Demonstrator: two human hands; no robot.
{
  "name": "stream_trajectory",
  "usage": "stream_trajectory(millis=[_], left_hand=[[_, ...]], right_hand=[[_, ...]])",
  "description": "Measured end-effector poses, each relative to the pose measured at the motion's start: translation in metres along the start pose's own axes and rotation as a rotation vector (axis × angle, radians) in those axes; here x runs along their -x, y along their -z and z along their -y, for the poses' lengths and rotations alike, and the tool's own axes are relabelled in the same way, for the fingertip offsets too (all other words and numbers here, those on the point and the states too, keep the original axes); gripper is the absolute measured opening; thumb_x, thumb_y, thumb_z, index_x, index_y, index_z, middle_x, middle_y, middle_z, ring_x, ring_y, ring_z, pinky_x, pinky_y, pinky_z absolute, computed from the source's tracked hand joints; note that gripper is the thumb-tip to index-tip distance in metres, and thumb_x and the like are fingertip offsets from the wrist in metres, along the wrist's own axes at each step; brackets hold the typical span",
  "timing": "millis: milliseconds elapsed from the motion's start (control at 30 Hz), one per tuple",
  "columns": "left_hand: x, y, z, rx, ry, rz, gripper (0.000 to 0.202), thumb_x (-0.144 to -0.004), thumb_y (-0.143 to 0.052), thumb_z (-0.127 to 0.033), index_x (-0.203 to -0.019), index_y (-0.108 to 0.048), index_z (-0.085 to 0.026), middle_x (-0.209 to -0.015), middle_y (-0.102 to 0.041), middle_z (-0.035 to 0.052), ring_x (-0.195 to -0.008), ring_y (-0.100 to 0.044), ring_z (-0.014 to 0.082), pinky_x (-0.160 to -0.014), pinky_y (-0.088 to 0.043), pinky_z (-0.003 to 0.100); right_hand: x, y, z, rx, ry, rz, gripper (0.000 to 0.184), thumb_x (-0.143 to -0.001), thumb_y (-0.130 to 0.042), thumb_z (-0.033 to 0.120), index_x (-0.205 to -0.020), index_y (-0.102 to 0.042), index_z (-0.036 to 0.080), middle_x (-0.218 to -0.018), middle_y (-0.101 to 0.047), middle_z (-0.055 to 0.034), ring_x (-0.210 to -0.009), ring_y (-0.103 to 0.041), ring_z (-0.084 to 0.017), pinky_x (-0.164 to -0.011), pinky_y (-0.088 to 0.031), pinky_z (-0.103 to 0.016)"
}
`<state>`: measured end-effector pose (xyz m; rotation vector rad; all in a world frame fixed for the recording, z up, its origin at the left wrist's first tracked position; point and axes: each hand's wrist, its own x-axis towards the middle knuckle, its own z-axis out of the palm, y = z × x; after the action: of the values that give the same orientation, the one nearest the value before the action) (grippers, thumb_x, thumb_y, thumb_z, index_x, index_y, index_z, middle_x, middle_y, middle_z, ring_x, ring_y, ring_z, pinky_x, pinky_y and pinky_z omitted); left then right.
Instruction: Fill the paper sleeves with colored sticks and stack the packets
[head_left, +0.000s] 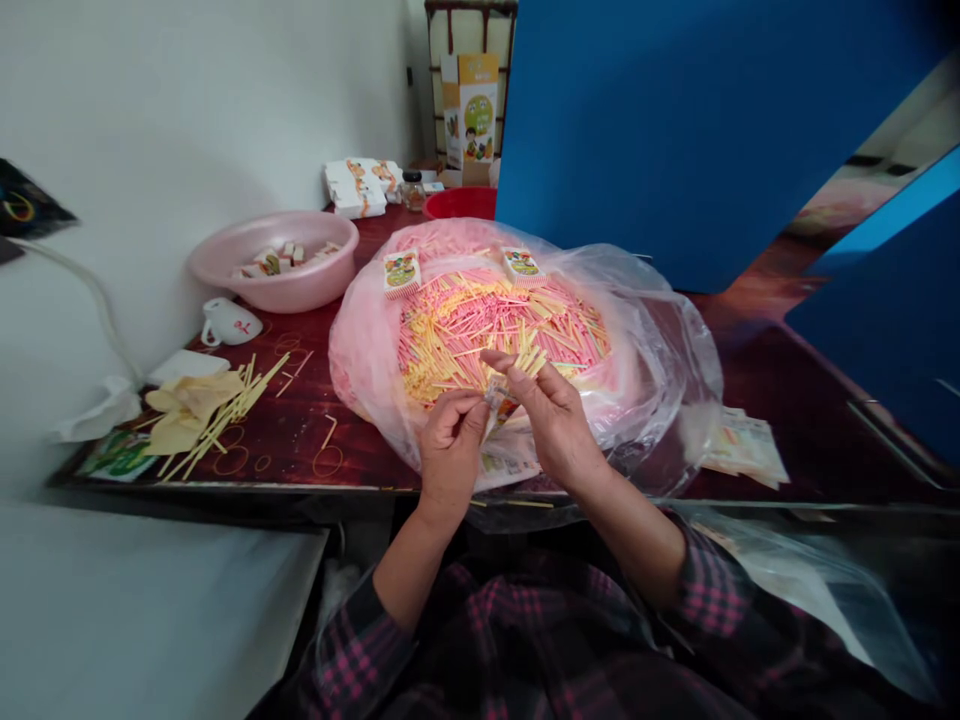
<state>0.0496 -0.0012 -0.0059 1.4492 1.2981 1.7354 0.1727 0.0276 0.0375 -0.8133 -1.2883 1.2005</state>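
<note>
A big clear plastic bag lies open on the dark red table, filled with pink and yellow sticks. My left hand and my right hand meet at the bag's near edge. Both pinch a small printed paper packet between them. My right hand also grips a bundle of yellow sticks that points away from me. Two filled printed packets stand at the far side of the stick pile.
A pink basin with small packets sits at the back left, a white cup beside it. Loose yellow sticks and wrappers lie at left. Flat printed packets lie at right. Blue panels rise behind the bag.
</note>
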Motion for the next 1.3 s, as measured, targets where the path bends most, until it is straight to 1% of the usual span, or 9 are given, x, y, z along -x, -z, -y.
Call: stream_trajectory(millis=[200, 400, 500, 633, 733, 933, 1067, 1133, 1300], left_hand=[[0.001, -0.005, 0.001, 0.061, 0.038, 0.005, 0.012, -0.093, -0.065, -0.027, -0.085, -0.072, -0.022, -0.095, -0.069, 0.0028, -0.096, -0.064, 0.0176, -0.092, -0.051, 0.034], [-0.001, -0.004, -0.003, 0.037, 0.046, -0.035, 0.009, -0.091, -0.066, -0.026, -0.085, -0.071, -0.022, -0.095, -0.068, 0.0032, -0.094, -0.063, 0.0178, -0.090, -0.052, 0.034], [-0.010, -0.011, -0.004, -0.011, 0.037, -0.074, 0.010, -0.091, -0.065, -0.026, -0.083, -0.070, -0.021, -0.092, -0.067, 0.0030, -0.091, -0.062, 0.0174, -0.086, -0.051, 0.032], [-0.042, -0.030, -0.005, -0.056, -0.030, -0.116, 0.013, -0.092, -0.062, -0.026, -0.080, -0.066, -0.021, -0.087, -0.065, 0.0028, -0.082, -0.060, 0.0166, -0.079, -0.049, 0.031], [-0.076, -0.041, -0.007, -0.155, -0.153, -0.113, 0.018, -0.089, -0.064, -0.022, -0.072, -0.061, -0.021, -0.078, -0.060, 0.0010, -0.075, -0.055, 0.0160, -0.074, -0.045, 0.030], [-0.100, -0.026, 0.001, -0.366, -0.215, -0.039, 0.025, -0.085, -0.064, -0.014, -0.063, -0.056, -0.021, -0.071, -0.056, -0.0002, -0.072, -0.052, 0.0165, -0.073, -0.043, 0.032], [-0.083, -0.012, 0.008, -0.329, -0.195, -0.119, 0.013, -0.087, -0.064, -0.020, -0.073, -0.063, -0.022, -0.085, -0.064, 0.0021, -0.087, -0.061, 0.0182, -0.084, -0.048, 0.034], [-0.075, -0.013, 0.008, -0.296, -0.199, -0.158, 0.012, -0.089, -0.063, -0.023, -0.077, -0.065, -0.021, -0.092, -0.065, 0.0035, -0.091, -0.062, 0.0181, -0.085, -0.050, 0.034], [-0.057, -0.028, 0.000, -0.177, -0.222, -0.084, 0.005, -0.088, -0.066, -0.024, -0.084, -0.068, -0.022, -0.099, -0.066, 0.0046, -0.095, -0.063, 0.0178, -0.086, -0.052, 0.033]], right_hand=[[-0.004, -0.002, 0.000, -0.092, -0.005, 0.035, 0.029, -0.092, -0.066, 0.046, -0.115, -0.062, 0.029, -0.111, -0.077, -0.0026, -0.108, -0.070, -0.020, -0.088, -0.056, -0.036], [0.000, 0.006, 0.005, 0.172, 0.121, 0.001, 0.033, -0.098, -0.053, 0.053, -0.109, -0.073, 0.028, -0.126, -0.072, -0.0034, -0.123, -0.063, -0.021, -0.110, -0.047, -0.041], [-0.006, 0.007, -0.006, 0.194, 0.040, -0.020, 0.037, -0.091, -0.063, 0.054, -0.116, -0.069, 0.027, -0.113, -0.075, -0.0033, -0.103, -0.069, -0.020, -0.094, -0.055, -0.038], [-0.039, 0.002, -0.014, 0.223, -0.006, -0.061, 0.040, -0.081, -0.073, 0.045, -0.115, -0.067, 0.026, -0.093, -0.074, -0.0002, -0.080, -0.065, -0.017, -0.076, -0.054, -0.033], [-0.073, 0.001, -0.003, 0.088, -0.013, -0.050, 0.023, -0.078, -0.073, 0.038, -0.094, -0.064, 0.025, -0.087, -0.071, 0.0016, -0.075, -0.062, -0.014, -0.073, -0.052, -0.030], [-0.120, 0.026, 0.014, 0.032, 0.073, -0.075, 0.021, -0.085, -0.064, 0.037, -0.074, -0.056, 0.023, -0.084, -0.068, -0.0020, -0.079, -0.062, -0.015, -0.079, -0.051, -0.034], [-0.107, 0.038, 0.006, 0.318, 0.162, -0.162, 0.024, -0.086, -0.066, 0.047, -0.083, -0.065, 0.023, -0.089, -0.070, -0.0035, -0.091, -0.063, -0.020, -0.089, -0.050, -0.039], [-0.087, 0.037, 0.001, 0.363, 0.133, -0.112, 0.033, -0.086, -0.067, 0.054, -0.094, -0.070, 0.023, -0.094, -0.072, -0.0046, -0.095, -0.065, -0.022, -0.089, -0.051, -0.040], [-0.046, 0.031, -0.012, 0.088, -0.105, 0.022, 0.042, -0.074, -0.079, 0.048, -0.106, -0.069, 0.022, -0.078, -0.071, 0.0018, -0.068, -0.063, -0.014, -0.063, -0.052, -0.029]])
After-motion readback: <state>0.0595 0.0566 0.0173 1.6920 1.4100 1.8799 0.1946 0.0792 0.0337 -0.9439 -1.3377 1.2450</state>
